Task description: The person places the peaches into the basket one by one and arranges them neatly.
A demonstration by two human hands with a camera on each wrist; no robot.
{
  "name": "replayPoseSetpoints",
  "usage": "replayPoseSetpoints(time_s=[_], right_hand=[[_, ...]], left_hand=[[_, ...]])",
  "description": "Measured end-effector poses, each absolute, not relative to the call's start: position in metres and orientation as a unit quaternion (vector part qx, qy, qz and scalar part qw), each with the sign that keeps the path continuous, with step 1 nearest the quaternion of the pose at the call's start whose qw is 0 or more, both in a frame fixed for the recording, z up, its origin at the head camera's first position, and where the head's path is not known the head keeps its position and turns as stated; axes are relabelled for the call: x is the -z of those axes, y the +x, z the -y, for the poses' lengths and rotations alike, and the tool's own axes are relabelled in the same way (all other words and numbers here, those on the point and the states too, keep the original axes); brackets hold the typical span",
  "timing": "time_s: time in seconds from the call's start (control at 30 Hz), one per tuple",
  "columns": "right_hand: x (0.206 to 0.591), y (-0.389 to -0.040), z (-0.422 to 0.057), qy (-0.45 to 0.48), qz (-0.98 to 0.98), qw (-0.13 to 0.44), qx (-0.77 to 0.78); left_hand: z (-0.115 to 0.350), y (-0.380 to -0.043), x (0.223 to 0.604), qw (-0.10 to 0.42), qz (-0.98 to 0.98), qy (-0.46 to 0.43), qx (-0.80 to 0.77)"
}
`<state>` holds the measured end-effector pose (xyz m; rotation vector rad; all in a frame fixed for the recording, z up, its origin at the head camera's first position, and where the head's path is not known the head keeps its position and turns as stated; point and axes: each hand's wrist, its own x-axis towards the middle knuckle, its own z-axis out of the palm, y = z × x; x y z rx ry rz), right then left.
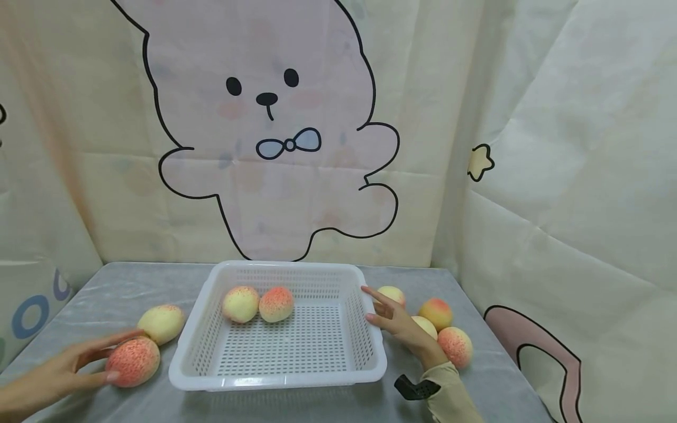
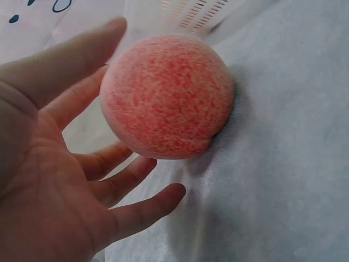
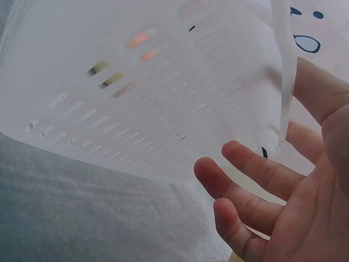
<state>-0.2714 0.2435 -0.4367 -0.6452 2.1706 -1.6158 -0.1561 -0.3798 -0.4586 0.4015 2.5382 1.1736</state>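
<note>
- Clock directions: head view, from the basket's middle, 12 = far side.
- Left hand (image 1: pixel 69 370): at 8–9 o'clock, fingers spread about the red peach (image 1: pixel 132 361), thumb on its near side, index finger at its far side; firmness of hold can't tell.
- Red peach: on grey cloth (image 1: pixel 275 407), 8–9 o'clock, outside the basket.
- Yellow peach (image 1: pixel 161 324): 9 o'clock, just beyond the red one; contact unclear.
- White basket (image 1: pixel 277 382): slotted, upright on the cloth.
- Two peaches (image 1: pixel 276 304) inside it, 11–12 o'clock, side by side.
- Right hand (image 1: pixel 402 323): 3 o'clock, fingers loosely spread, fingertips at the basket's rim; pressure can't tell.
- Four peaches (image 1: pixel 455 346): outside, 2–4 o'clock, clustered past the right hand, partly hidden by it.
- Beige sleeve (image 1: pixel 452 393), black wrist device (image 1: pixel 416 388): 4 o'clock.
- Backdrop (image 1: pixel 412 205): 12 o'clock, cartoon animal with bow tie.
</note>
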Motion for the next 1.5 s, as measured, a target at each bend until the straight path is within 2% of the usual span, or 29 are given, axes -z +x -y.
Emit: replayPoseSetpoints(time_s=[0.33, 0.97, 1.5], right_hand=[[0.440, -0.274, -0.245, -0.236, -0.765, 0.178, 0.572], [0.438, -0.273, -0.245, -0.236, -0.759, 0.184, 0.578], [0.437, -0.271, -0.244, -0.227, -0.768, 0.184, 0.569]], left_hand=[[0.376, -0.159, 0.463, 0.137, -0.883, 0.152, -0.423], [0.369, -0.157, 0.469, 0.020, -0.890, 0.202, -0.407], [0.369, -0.150, 0.462, 0.013, -0.896, 0.191, -0.401]])
